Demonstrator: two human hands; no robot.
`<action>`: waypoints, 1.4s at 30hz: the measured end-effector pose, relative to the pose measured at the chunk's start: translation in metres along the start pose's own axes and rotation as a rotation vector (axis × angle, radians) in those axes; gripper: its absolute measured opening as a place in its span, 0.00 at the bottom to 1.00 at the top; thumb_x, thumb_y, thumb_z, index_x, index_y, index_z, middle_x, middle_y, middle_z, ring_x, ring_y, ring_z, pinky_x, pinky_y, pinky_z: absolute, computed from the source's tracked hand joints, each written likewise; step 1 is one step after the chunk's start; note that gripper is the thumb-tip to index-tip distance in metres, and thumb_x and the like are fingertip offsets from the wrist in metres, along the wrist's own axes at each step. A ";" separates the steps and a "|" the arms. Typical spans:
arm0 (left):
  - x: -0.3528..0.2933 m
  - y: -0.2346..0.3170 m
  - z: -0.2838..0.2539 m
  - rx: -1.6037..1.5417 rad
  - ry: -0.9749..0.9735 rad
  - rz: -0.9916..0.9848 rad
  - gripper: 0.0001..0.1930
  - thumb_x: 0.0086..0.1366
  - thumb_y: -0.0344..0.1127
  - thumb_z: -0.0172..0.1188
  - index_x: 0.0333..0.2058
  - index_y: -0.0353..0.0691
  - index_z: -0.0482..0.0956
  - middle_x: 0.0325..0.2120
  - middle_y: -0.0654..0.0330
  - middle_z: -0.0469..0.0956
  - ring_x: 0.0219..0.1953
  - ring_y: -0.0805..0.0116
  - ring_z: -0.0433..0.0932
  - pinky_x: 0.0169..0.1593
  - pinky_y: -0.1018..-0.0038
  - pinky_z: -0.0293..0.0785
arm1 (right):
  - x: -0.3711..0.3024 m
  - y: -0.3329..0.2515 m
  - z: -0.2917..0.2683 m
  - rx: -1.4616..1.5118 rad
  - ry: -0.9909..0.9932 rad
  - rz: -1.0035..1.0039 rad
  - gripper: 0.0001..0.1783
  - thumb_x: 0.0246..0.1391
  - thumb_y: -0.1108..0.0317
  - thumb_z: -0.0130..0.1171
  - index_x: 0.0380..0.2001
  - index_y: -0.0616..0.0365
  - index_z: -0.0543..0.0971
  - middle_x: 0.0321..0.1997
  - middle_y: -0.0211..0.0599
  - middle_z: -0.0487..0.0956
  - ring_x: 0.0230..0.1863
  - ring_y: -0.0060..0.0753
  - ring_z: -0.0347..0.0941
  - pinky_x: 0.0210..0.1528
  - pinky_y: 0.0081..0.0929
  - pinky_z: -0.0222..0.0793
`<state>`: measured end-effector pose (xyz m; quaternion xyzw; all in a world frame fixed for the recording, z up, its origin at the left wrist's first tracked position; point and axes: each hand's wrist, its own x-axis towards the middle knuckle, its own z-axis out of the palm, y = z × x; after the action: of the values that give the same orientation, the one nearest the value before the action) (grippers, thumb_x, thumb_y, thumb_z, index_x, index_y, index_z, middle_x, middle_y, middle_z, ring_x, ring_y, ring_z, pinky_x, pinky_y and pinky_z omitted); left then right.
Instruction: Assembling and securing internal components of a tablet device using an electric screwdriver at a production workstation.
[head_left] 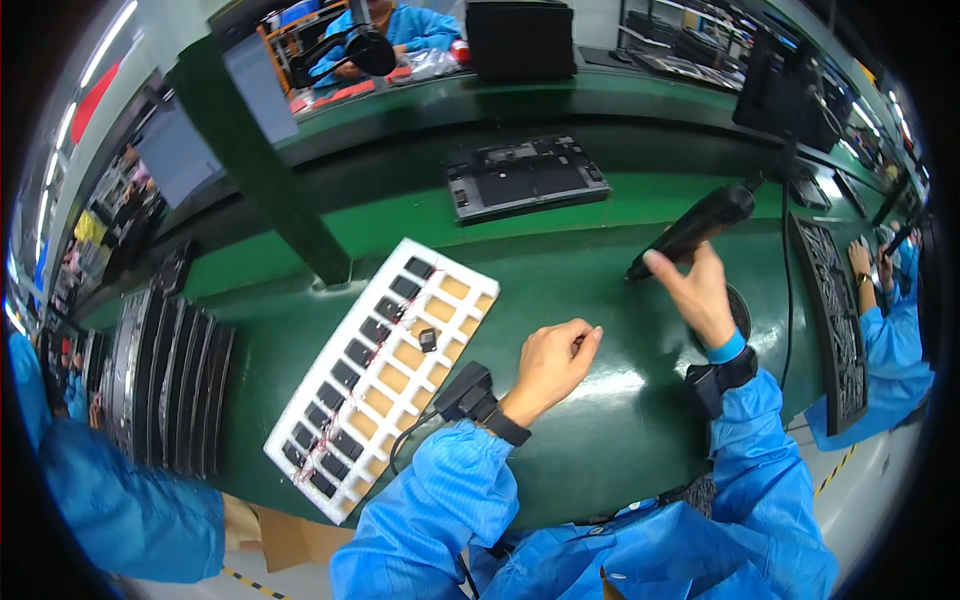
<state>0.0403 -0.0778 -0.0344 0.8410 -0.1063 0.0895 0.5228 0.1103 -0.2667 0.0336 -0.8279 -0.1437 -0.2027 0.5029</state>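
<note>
My right hand (700, 295) is closed around a black electric screwdriver (695, 228), held tilted above the right part of the green bench. Its cord end points up and right, its tip down and left. My left hand (553, 365) hovers over the bench with curled fingers. A dark spot shows between the thumb and fingers, but I cannot make out what is held there. To the left of it lies a white foam tray (345, 405) with several small black parts with thin red wires in its slots. One loose black part (428, 340) rests across the tray's dividers.
An open laptop base (527, 178) lies on a ledge farther back. Several dark laptop panels (175, 385) stand in a row at left. A black tray of small parts (830, 310) lies at right, and a green post (265, 175) rises behind the foam tray. Co-workers sit around.
</note>
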 end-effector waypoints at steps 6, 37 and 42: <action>-0.003 -0.011 0.001 -0.009 -0.005 0.037 0.12 0.63 0.36 0.56 0.26 0.33 0.78 0.16 0.60 0.77 0.16 0.75 0.72 0.23 0.77 0.67 | -0.034 0.020 0.005 -0.520 -0.446 -0.092 0.20 0.48 0.53 0.58 0.14 0.58 0.76 0.15 0.44 0.75 0.21 0.50 0.74 0.27 0.43 0.69; -0.005 0.022 -0.003 -0.061 -0.136 -0.080 0.12 0.63 0.34 0.58 0.24 0.32 0.71 0.19 0.63 0.69 0.24 0.76 0.64 0.30 0.79 0.64 | -0.055 0.040 0.026 -0.132 -0.492 -0.302 0.16 0.44 0.49 0.59 0.21 0.49 0.80 0.21 0.36 0.79 0.26 0.42 0.76 0.27 0.37 0.70; -0.006 0.025 0.002 -0.086 -0.096 -0.072 0.10 0.63 0.34 0.57 0.28 0.32 0.72 0.22 0.63 0.70 0.24 0.76 0.64 0.30 0.80 0.64 | -0.056 0.039 0.022 -0.110 -0.506 -0.290 0.15 0.45 0.51 0.59 0.22 0.50 0.80 0.22 0.37 0.79 0.27 0.43 0.76 0.28 0.36 0.70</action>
<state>0.0282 -0.0899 -0.0157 0.8243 -0.1047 0.0255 0.5558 0.0831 -0.2667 -0.0325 -0.8490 -0.3701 -0.0672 0.3710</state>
